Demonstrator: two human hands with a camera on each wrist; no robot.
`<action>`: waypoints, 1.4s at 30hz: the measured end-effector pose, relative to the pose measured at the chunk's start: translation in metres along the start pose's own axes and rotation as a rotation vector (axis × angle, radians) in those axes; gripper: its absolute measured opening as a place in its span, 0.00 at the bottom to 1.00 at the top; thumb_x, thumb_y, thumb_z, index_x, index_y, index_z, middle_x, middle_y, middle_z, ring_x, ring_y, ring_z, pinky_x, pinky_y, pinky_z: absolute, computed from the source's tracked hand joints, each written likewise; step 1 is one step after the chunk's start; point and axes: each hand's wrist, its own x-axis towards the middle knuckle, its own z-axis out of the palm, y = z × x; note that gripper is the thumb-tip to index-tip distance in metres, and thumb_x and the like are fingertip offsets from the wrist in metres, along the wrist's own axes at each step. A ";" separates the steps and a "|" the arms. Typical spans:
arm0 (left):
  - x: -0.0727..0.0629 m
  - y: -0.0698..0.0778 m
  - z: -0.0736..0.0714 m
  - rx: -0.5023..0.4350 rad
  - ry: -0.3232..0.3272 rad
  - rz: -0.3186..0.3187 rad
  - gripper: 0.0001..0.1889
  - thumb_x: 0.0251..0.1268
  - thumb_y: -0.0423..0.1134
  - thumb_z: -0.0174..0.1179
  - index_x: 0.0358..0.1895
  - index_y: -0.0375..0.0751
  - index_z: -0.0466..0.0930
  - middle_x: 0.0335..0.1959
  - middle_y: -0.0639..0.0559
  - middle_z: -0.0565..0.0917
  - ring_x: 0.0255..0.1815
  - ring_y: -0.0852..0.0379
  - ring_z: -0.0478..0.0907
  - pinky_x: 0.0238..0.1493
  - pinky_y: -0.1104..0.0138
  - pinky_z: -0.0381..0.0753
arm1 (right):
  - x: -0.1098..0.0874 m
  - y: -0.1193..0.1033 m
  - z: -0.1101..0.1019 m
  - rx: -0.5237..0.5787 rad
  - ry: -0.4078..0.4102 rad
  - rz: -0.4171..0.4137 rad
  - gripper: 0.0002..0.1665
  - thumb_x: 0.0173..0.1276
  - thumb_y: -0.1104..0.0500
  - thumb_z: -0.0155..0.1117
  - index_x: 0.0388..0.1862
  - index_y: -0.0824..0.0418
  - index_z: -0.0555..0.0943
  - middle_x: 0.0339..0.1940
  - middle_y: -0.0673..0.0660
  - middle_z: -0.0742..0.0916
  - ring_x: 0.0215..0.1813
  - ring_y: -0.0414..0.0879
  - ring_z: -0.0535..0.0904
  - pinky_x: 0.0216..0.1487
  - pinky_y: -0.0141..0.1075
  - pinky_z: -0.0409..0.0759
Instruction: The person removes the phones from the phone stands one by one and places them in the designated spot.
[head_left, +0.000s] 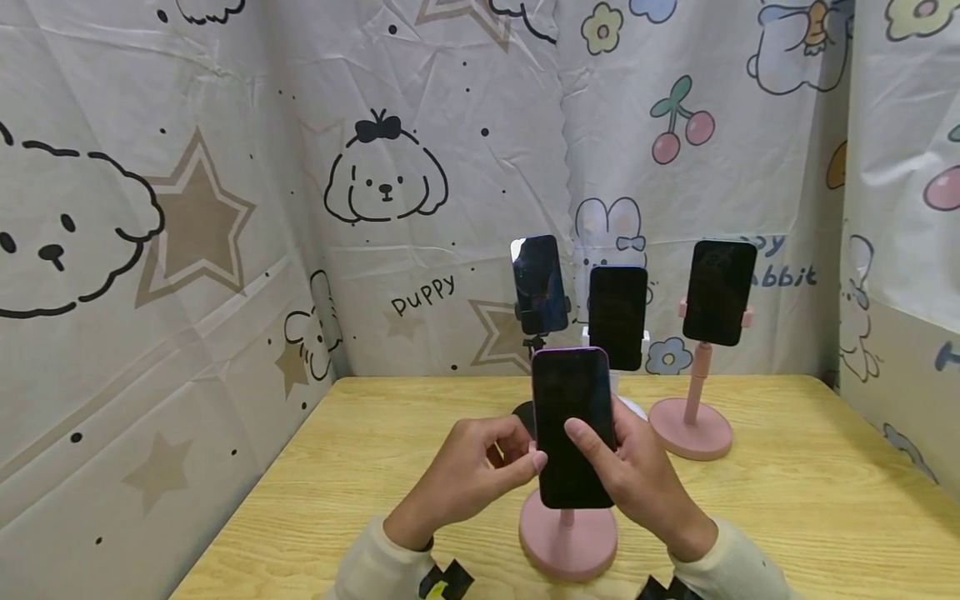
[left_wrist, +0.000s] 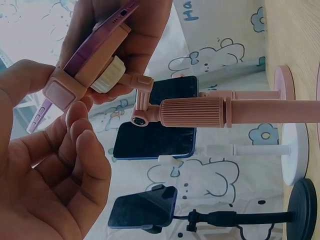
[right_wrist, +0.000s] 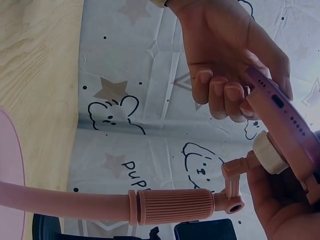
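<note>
Phones [head_left: 561, 408] number four, stands [head_left: 567, 546] four, hands [head_left: 467, 473] two.

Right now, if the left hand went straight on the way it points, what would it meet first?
The left hand would first meet the pink clip it pinches, then, probably, the purple phone.

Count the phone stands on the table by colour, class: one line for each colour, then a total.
Pink phone stands: 2
White phone stand: 1
Black phone stand: 1
Total: 4
</note>
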 end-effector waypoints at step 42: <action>-0.005 0.006 -0.017 -0.079 -0.085 -0.091 0.08 0.65 0.47 0.63 0.33 0.47 0.84 0.27 0.57 0.82 0.28 0.60 0.76 0.31 0.67 0.81 | 0.004 -0.003 -0.026 0.036 -0.229 -0.024 0.19 0.78 0.64 0.45 0.63 0.70 0.68 0.52 0.66 0.83 0.44 0.50 0.85 0.43 0.39 0.83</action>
